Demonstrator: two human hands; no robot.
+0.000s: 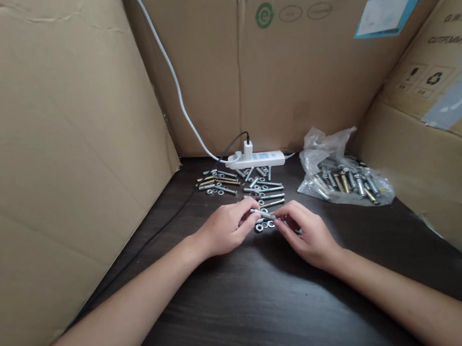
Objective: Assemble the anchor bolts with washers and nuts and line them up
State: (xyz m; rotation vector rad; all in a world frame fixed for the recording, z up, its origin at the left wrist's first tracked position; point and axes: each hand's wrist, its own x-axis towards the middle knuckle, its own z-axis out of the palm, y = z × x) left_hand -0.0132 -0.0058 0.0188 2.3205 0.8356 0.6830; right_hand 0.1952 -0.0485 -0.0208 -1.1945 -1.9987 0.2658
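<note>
A silver expansion bolt (266, 214) is held between my two hands, just above the dark table. The fingers and thumb of my left hand (228, 228) close on its left end. At its right end, the fingertips of my right hand (308, 234) pinch it; part of that end is hidden behind the fingers. Just below the held bolt lie a nut (259, 228) and a few washers (271, 224). Beyond my hands, several long bolts (270, 190) lie in a row, with loose rings among them.
More silver and brass-coloured bolts (219, 182) lie at the back left. A clear plastic bag (314, 152) full of bolts rests on the right. Behind stands a white power strip (271, 158) with a black cable (168, 221). Cardboard boxes (307, 76) wall in the dark table (248, 319).
</note>
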